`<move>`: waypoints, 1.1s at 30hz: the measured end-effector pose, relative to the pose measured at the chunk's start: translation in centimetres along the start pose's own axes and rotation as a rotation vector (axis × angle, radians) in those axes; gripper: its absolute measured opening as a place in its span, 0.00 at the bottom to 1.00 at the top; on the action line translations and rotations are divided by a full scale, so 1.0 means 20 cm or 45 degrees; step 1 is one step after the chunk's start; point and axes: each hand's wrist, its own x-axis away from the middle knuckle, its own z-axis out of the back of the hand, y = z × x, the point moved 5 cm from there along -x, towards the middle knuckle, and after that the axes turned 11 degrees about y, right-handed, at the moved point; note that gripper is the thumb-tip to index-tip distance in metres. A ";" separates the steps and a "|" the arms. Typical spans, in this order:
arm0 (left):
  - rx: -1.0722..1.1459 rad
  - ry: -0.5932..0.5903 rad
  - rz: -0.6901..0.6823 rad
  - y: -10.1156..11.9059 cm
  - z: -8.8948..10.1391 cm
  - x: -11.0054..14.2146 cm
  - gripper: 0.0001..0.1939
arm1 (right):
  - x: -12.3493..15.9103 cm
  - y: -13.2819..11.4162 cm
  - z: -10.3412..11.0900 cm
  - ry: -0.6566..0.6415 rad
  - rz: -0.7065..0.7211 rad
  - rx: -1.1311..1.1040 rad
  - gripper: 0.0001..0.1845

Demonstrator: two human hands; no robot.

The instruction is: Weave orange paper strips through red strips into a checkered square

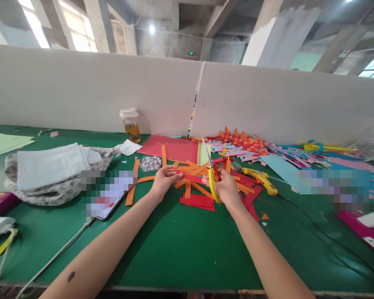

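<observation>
My right hand [226, 187] is closed round the yellow handles of a pair of scissors [210, 168], whose blades point up and away from me. My left hand [165, 181] pinches the end of an orange paper strip [187, 169] that reaches across toward the scissors. Below both hands lies a loose pile of orange and red paper strips [202, 195] on the green table [180, 245].
A red paper sheet [171, 148] and a jar of amber liquid [131, 124] stand behind. Woven paper pieces [243, 143] and a yellow glue gun [262, 179] lie right. A cloth bag [52, 174], a phone and cables lie left. White partitions [268, 99] close the back.
</observation>
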 end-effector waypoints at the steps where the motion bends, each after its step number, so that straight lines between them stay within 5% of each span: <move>1: 0.006 0.009 -0.002 0.00 0.00 0.00 0.24 | 0.00 0.00 0.00 0.002 0.002 -0.002 0.21; 9: 0.174 0.078 0.072 0.00 -0.01 0.02 0.22 | 0.02 0.03 -0.04 -0.074 -0.132 -0.326 0.26; 14: 0.105 -0.156 0.255 -0.05 -0.13 0.11 0.19 | 0.04 0.01 -0.06 -0.009 0.006 -0.307 0.23; 22: 0.059 -0.160 0.201 -0.09 -0.16 0.14 0.17 | 0.08 -0.01 -0.10 -0.028 0.076 -0.241 0.20; 33: -0.040 -0.205 0.074 -0.09 -0.14 0.11 0.16 | 0.10 -0.02 -0.12 -0.194 -0.114 -0.418 0.24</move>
